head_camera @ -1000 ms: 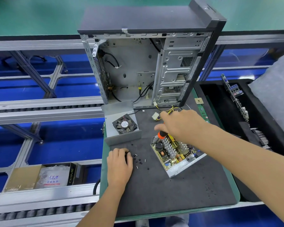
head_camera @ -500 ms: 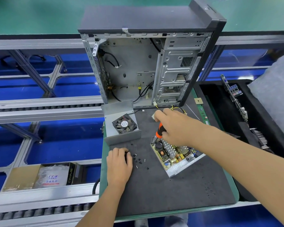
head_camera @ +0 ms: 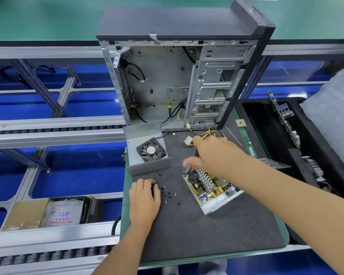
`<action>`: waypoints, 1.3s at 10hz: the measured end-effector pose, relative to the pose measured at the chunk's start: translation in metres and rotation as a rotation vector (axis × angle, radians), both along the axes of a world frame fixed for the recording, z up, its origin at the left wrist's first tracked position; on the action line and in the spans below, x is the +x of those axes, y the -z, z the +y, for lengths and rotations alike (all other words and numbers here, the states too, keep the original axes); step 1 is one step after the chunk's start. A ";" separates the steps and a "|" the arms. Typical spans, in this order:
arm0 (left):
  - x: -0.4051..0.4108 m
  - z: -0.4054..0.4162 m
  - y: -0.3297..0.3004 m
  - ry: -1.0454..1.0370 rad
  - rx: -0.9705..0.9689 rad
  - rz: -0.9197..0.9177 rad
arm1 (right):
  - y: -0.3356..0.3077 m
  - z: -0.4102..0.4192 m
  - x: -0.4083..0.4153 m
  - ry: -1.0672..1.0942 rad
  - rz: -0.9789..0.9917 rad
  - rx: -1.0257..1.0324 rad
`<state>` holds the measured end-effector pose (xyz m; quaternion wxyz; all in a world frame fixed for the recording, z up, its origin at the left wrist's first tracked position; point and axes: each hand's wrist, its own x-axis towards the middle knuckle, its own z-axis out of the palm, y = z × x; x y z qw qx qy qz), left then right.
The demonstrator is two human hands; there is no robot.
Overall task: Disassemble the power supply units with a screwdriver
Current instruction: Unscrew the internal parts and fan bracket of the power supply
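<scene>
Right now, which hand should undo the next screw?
Right hand: it holds the screwdriver over the board. The left hand rests on the mat by loose screws.

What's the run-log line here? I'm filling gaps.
right hand: grips screwdriver over power supply | left hand: resting beside screws
</scene>
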<state>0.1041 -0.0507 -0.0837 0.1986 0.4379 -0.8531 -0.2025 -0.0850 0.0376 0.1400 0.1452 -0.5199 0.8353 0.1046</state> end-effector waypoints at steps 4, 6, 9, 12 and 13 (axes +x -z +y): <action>0.000 -0.001 0.000 0.002 0.007 -0.007 | -0.001 0.003 -0.001 0.001 -0.131 -0.043; 0.000 -0.001 0.002 0.002 -0.005 0.006 | 0.000 0.003 -0.004 -0.136 -0.052 -0.089; 0.001 -0.001 0.003 0.001 -0.031 0.018 | -0.002 0.004 -0.005 -0.045 0.062 0.033; 0.000 -0.001 0.003 -0.001 -0.023 0.011 | -0.002 0.003 -0.006 -0.099 0.039 0.012; 0.000 0.000 0.002 0.000 -0.018 -0.002 | -0.002 0.003 -0.005 -0.176 0.087 -0.032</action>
